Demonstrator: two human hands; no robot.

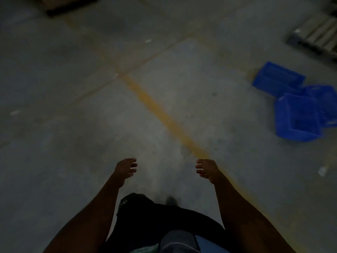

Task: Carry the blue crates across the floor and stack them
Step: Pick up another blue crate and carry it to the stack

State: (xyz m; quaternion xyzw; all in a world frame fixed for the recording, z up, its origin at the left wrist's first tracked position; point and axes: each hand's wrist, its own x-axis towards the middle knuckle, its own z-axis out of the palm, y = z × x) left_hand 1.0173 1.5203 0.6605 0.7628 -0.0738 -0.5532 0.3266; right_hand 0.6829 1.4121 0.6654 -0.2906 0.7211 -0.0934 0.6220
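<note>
Left hand: The left hand [126, 168] was held out low in front of the body, fingers loosely curled and slack, holding nothing.

Right hand: The right hand [207, 169] mirrored it, level with the left, fingers relaxed and slightly bent, also empty. It hung over the near end of the yellow floor line [160, 111].

Gap between hands: The two hands were apart, palms turned toward each other, with bare concrete floor [73, 125] showing between them.

Landmark: The yellow floor line ran diagonally from the right hand away toward the upper left.

Blue crates, where: All lay on the floor on the right side of the yellow line, well apart from both hands, ahead and far to the right.

Blue crates, count: Three could be made out. The nearest crate [298, 117] sat open side up. A second crate [278, 78] lay beyond it, farther from the hands. A third crate [326, 103] was partly cut off by the frame's right edge. They touched or overlapped in a loose cluster, not a neat stack.

Long axis: The nearest crate's long sides seemed to run roughly away from the person, though blur made this uncertain.

Nearer hand: The right hand was nearer the crates; reaching them would likely call for a turn to the right and several steps.

Other things: One pallet-like object [67, 4] beyond the line's far end; one slatted rack [317, 33] beyond the crates. Both were dim.
</note>
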